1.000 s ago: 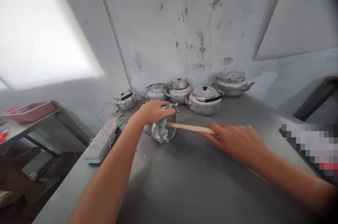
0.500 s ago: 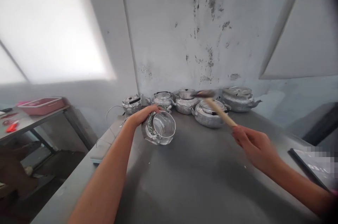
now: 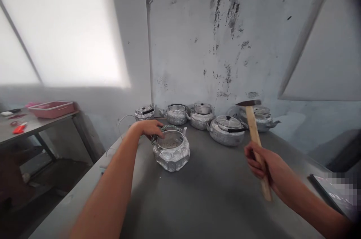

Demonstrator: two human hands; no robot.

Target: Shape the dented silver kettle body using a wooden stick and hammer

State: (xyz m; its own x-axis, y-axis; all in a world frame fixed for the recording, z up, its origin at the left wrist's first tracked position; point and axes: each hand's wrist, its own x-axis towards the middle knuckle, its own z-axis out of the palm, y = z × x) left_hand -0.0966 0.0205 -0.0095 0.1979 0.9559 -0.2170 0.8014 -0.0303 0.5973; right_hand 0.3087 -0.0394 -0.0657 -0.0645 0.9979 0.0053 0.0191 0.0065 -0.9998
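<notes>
A dented silver kettle (image 3: 172, 158) without a lid stands upright on the grey table (image 3: 203, 197), its round mouth facing up and its short spout at the back right. My left hand (image 3: 150, 129) is closed around the kettle's cord-wrapped handle at the rim's left side. To the right, my right hand (image 3: 262, 162) grips a hammer (image 3: 254, 128) by its wooden shaft. The hammer is raised above the table with its dark metal head up, apart from the kettle.
Several silver kettles line the wall, including a lidded kettle (image 3: 225, 133) and a kettle with a strainer (image 3: 200, 118). A tablet-like device (image 3: 332, 197) lies at the right edge. On a side table at left sits a pink basket (image 3: 53, 110).
The kettle has gone from tipped on its side, mouth toward me, to upright. My right hand has drawn the hammer back, and its head now stands higher over the hand and farther right.
</notes>
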